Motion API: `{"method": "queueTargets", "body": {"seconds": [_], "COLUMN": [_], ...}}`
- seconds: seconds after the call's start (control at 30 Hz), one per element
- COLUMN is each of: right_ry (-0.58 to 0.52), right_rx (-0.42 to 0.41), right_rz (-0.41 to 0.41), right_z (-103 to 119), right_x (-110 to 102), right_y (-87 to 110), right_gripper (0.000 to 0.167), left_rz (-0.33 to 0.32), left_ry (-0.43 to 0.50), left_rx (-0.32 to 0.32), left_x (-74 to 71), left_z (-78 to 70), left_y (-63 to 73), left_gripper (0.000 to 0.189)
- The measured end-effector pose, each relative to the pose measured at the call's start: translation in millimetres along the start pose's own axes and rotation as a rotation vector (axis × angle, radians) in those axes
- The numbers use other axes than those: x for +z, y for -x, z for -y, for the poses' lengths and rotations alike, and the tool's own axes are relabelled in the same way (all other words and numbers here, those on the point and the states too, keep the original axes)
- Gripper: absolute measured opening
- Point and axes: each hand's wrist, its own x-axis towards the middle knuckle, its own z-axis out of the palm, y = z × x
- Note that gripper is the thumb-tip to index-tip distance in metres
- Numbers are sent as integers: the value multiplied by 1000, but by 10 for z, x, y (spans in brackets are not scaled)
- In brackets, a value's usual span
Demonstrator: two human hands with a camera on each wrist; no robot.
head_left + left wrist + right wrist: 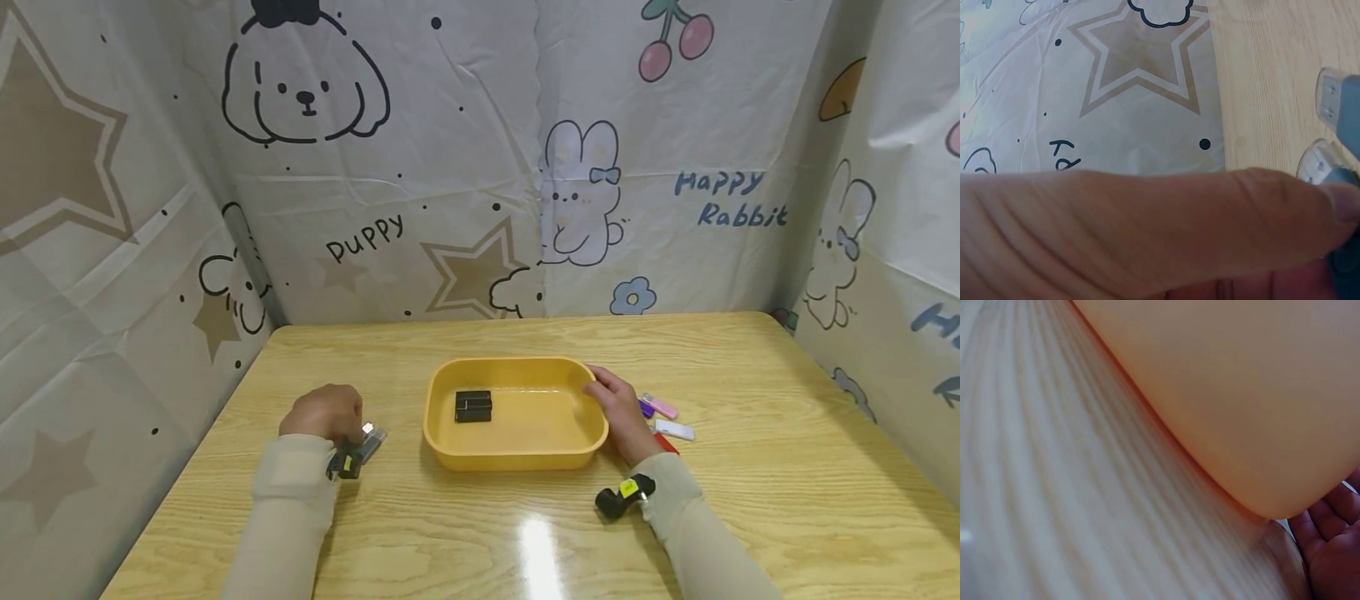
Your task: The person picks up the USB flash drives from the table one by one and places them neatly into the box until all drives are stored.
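Observation:
My left hand [324,414] is low over the left side of the table. Its thumb and fingers pinch a blue-grey USB stick [1342,265] with a clear cap, mostly hidden by the thumb. Right beside it lies a second blue-grey USB stick [1350,112], also clear-capped. My right hand [618,410] grips the right end of a yellow plastic basin [517,462], thumb over the rim and fingers along the outside. Inside the basin, toward its left end, black blocks [473,407] lie side by side.
Right of the basin, partly behind my right hand, are a pink stick [660,406], a white stick [674,430], a purple piece [646,408] and a red piece [666,443]. A printed cloth [465,167] hangs around the table's back and sides.

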Motion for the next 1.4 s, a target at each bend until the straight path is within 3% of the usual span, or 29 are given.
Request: {"method": "queueTargets", "body": {"seconds": [0.4, 0.77, 1.13, 1.4], "right_ry": [6, -1, -1, -12], "right_rx": [-7, -14, -12, -20], "right_rz": [-3, -6, 5, 5], "right_z": [-6, -27, -8, -16], "right_x": [0, -3, 5, 7], "right_y": [-3, -25, -7, -4], "right_gripper": [43, 43, 43, 43], "left_rz": [-48, 4, -4, 1], "left_ry": [-32, -37, -84, -66], "left_rx": [91, 39, 60, 66], "left_x": [20, 11, 54, 55], "left_z": [21, 25, -1, -3], "left_y": [-86, -40, -95, -102], "left_gripper": [9, 19, 15, 13]}}
